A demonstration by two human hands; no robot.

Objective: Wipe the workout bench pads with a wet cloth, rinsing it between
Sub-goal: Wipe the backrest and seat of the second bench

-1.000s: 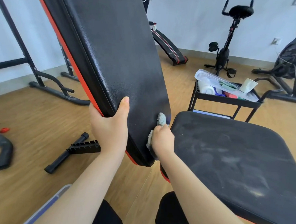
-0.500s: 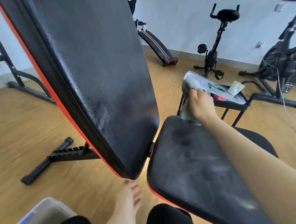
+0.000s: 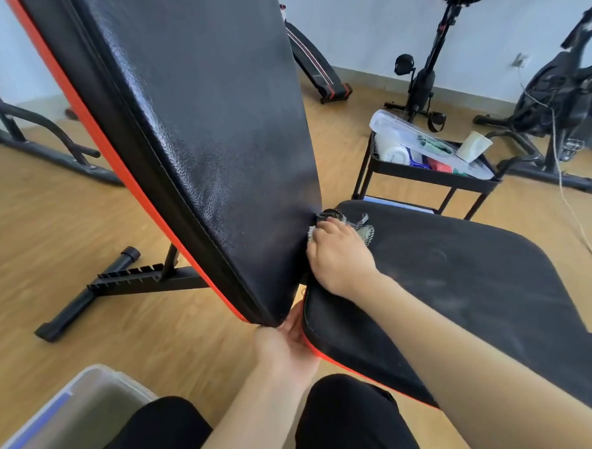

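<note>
At the seam between back pad (image 3: 190,115) and seat pad (image 3: 473,285), right hand (image 3: 337,257) grips the cloth (image 3: 364,228), which looks soft and limp, best held bunched. Left hand (image 3: 286,347) touches the seat edge, fingers straight.

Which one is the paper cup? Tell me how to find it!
Look past the flat black seat pad to the small black cart standing behind it. Near the right end of the cart's top, the paper cup leans tilted against a clear plastic tray. It is plain white and widens toward its top, unlike the squat white bottle and coloured bits beside it.
</note>
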